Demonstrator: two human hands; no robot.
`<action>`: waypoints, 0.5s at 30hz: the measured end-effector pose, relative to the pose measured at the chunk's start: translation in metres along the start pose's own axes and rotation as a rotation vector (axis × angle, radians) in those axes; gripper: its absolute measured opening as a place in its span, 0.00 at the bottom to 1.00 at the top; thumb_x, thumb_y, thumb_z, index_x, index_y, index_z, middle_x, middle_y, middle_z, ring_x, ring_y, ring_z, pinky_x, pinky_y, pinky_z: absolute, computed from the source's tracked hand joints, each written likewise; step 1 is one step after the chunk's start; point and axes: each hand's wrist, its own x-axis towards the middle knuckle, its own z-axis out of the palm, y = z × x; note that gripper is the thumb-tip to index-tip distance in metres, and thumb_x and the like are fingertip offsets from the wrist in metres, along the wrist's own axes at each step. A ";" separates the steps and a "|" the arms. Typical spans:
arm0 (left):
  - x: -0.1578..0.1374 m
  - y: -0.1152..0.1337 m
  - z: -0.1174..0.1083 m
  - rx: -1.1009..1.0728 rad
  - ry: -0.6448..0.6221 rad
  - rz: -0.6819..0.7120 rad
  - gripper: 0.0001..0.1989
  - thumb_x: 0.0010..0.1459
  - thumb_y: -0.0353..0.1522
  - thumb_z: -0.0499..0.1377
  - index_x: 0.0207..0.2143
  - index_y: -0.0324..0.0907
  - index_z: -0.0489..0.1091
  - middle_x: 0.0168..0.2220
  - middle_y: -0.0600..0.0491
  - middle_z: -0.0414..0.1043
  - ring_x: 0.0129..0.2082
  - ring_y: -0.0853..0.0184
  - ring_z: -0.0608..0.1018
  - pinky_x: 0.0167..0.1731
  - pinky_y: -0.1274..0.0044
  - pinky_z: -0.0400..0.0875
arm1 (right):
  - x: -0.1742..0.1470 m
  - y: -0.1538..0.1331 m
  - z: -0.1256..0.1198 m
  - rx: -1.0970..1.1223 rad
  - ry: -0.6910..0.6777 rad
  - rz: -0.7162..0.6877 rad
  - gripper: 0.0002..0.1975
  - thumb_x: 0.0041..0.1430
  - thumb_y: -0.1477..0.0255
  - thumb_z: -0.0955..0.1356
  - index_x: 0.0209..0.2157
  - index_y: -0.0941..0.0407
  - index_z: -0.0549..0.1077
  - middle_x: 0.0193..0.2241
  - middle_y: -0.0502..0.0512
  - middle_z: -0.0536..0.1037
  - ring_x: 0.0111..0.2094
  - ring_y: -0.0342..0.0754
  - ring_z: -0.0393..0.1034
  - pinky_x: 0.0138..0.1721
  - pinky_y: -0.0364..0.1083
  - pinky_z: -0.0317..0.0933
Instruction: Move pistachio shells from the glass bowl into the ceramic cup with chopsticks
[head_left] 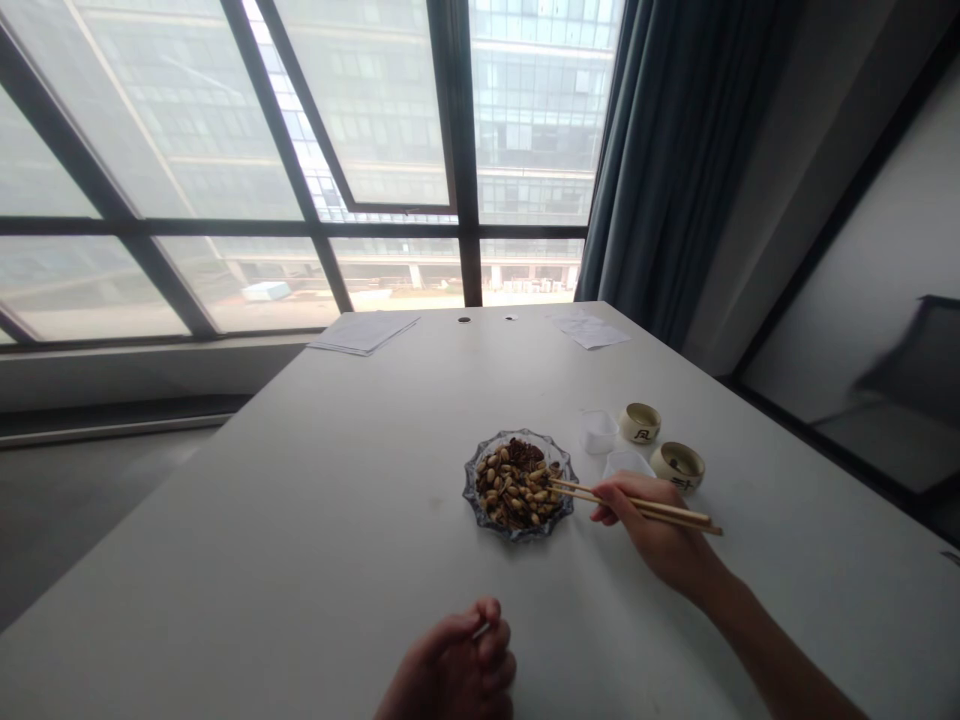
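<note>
Wooden chopsticks (667, 510), "风" on one cup (640, 425)

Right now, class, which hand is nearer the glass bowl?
Right: the right hand is right of the glass bowl, chopsticks reaching in; the left hand is farther off, on the near side.

Nuts (514, 497) lie in the bowl (517, 535), cups (640, 424) (two) to its right.

Chopsticks (675, 512) in right hand (664, 540) at nuts (514, 492) in glass bowl (517, 534), left hand (457, 660) loosely curled, two cups (676, 480) beside clear tubs (598, 432), white table (300, 520) by window (367, 110)
</note>
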 end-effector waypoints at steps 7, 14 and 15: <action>0.000 0.001 -0.003 0.014 -0.010 -0.018 0.09 0.52 0.33 0.67 0.36 0.39 0.73 0.25 0.58 0.62 0.25 0.73 0.64 0.26 0.79 0.52 | 0.005 0.007 0.004 0.107 0.019 0.150 0.23 0.66 0.53 0.66 0.33 0.58 0.81 0.29 0.58 0.83 0.31 0.51 0.79 0.34 0.47 0.73; -0.001 0.000 0.000 0.013 0.000 -0.001 0.09 0.52 0.33 0.67 0.35 0.40 0.73 0.25 0.58 0.61 0.25 0.73 0.64 0.26 0.79 0.52 | 0.008 0.010 0.009 0.178 0.020 0.188 0.24 0.64 0.51 0.67 0.35 0.58 0.81 0.30 0.59 0.84 0.32 0.52 0.81 0.36 0.47 0.75; -0.001 0.000 0.000 0.014 0.001 0.000 0.09 0.52 0.33 0.67 0.35 0.40 0.73 0.25 0.58 0.61 0.25 0.73 0.64 0.26 0.79 0.52 | 0.008 0.010 0.010 0.179 0.020 0.187 0.24 0.64 0.50 0.67 0.35 0.58 0.81 0.30 0.59 0.84 0.32 0.52 0.81 0.36 0.47 0.75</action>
